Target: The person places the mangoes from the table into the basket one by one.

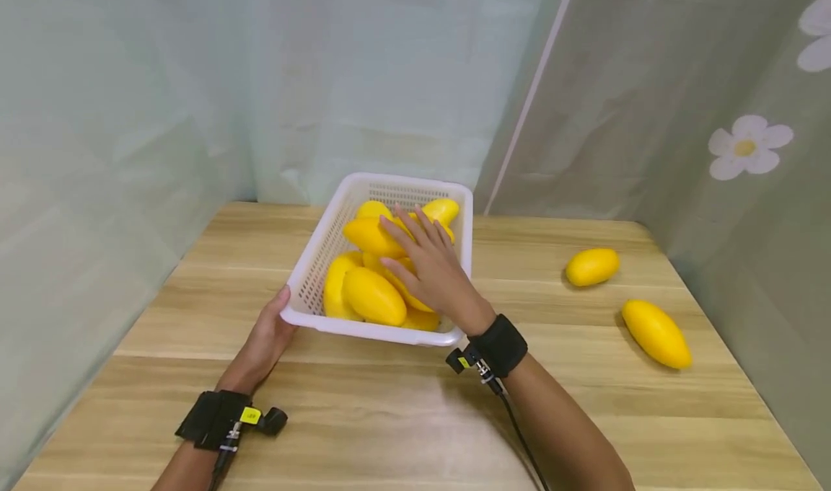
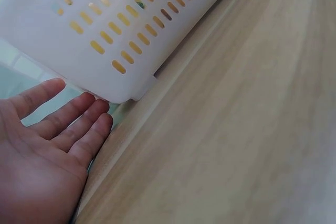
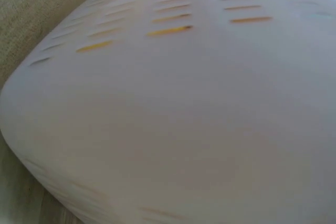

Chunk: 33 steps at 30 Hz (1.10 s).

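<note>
A white plastic basket (image 1: 376,329) with slotted walls holds several yellow mangoes (image 1: 374,296). With fingers spread, my right hand (image 1: 436,271) lies over the mangoes at the basket's right side, touching them from above. At the near left corner, my left hand (image 1: 267,336) touches the basket's outside. Its fingers (image 2: 79,109) look relaxed and nearly straight against the rim in the left wrist view, where yellow shows through the slots. The right wrist view is filled by the basket wall (image 3: 173,108), and the right hand is out of it.
Two loose mangoes lie on the wooden table (image 1: 363,419) to the right: one farther back (image 1: 592,267), one nearer the right edge (image 1: 656,334). Pale curtains (image 1: 389,73) stand behind and at both sides. A cable (image 1: 516,419) runs from the right wristband.
</note>
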Each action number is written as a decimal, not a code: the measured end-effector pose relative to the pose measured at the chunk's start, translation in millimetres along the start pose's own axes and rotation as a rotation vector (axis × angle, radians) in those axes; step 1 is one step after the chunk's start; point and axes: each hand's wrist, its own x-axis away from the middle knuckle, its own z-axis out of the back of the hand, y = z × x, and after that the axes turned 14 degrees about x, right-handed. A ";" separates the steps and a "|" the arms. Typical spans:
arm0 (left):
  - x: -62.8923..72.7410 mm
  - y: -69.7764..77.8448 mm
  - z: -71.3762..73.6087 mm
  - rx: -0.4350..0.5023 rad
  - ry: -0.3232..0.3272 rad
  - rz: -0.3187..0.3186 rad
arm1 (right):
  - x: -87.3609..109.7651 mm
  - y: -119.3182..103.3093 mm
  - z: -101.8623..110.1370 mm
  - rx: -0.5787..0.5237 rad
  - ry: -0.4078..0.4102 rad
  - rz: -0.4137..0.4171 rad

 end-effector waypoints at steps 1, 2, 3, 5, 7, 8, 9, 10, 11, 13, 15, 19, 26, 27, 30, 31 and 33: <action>1.4 1.0 1.1 0.000 0.001 -0.001 | -0.8 -0.9 -0.2 -0.009 0.002 -0.002; 2.4 1.9 1.9 -0.002 0.007 0.000 | -1.7 -1.6 -0.4 -0.011 0.005 -0.004; 3.4 2.4 2.3 0.001 0.011 0.000 | -2.2 -2.3 0.2 -0.016 0.020 -0.007; 5.5 2.2 2.1 0.004 0.014 0.001 | -2.9 -2.3 0.8 -0.028 0.035 -0.012; 7.0 0.8 2.0 0.005 0.021 0.001 | -3.4 -1.4 1.7 -0.047 0.041 -0.022; 7.5 -0.3 2.0 0.003 0.022 0.001 | -3.0 -1.0 2.3 -0.056 0.050 -0.027; 7.9 -1.3 2.1 0.005 0.019 0.000 | -2.6 -0.5 3.0 -0.067 0.056 -0.031; 7.7 -2.2 2.6 0.000 0.015 0.000 | -2.1 0.1 3.8 -0.077 0.061 -0.035; 6.8 -2.8 3.4 -0.003 0.015 -0.004 | -2.0 0.9 4.6 -0.085 0.065 -0.040; 3.5 -3.3 5.5 -0.008 0.018 -0.017 | -2.8 2.5 6.4 -0.091 0.072 -0.049; -0.1 -3.3 7.3 -0.014 0.021 -0.030 | -3.9 4.5 8.2 -0.091 0.085 -0.054; -3.6 -5.0 9.6 -0.023 0.030 -0.030 | -4.4 8.3 8.9 -0.098 0.075 -0.059; -3.3 -8.2 10.1 -0.028 0.041 0.002 | 0.1 13.6 3.1 -0.098 0.041 -0.076; -3.4 -8.0 10.1 -0.030 0.042 0.002 | 0.6 14.3 2.6 -0.091 0.041 -0.081; -4.4 -6.6 10.8 -0.030 0.042 -0.001 | 0.2 16.9 2.2 -0.096 0.044 -0.088; -4.8 -5.7 11.1 -0.027 0.042 -0.003 | -0.7 18.1 2.5 -0.105 0.044 -0.088; -5.6 -3.5 11.9 -0.024 0.039 -0.009 | -2.6 20.0 2.9 -0.112 0.056 -0.084</action>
